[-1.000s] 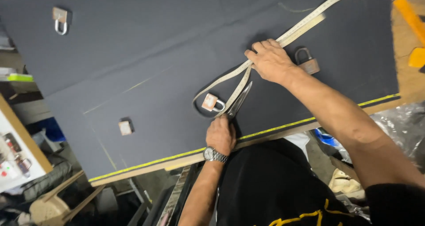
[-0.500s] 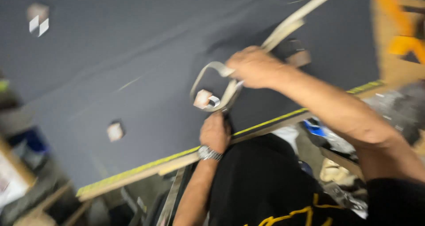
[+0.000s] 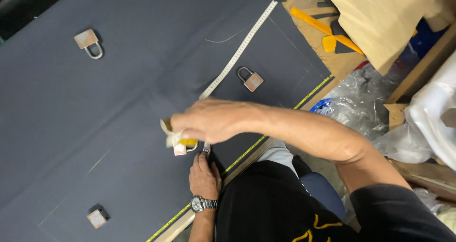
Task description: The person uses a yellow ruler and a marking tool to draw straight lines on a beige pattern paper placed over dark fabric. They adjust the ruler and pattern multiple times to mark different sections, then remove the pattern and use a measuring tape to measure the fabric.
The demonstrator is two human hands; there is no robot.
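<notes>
Matt, dark navy cloth (image 3: 118, 104) lies smooth and finely woven. The padlocks (image 3: 253, 79) look like dull brushed metal with shiny steel shackles. The tape strip (image 3: 237, 50) is pale woven fabric. The wristwatch (image 3: 202, 203) gleams, polished metal. Crinkled plastic sheeting (image 3: 361, 99) is glossy.

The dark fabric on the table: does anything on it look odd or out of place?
Yes: padlocks lie on the dark fabric, unusual on cloth and apparently serving as weights. The right hand holds bunched measuring tape; the left hand grips scissors.
</notes>
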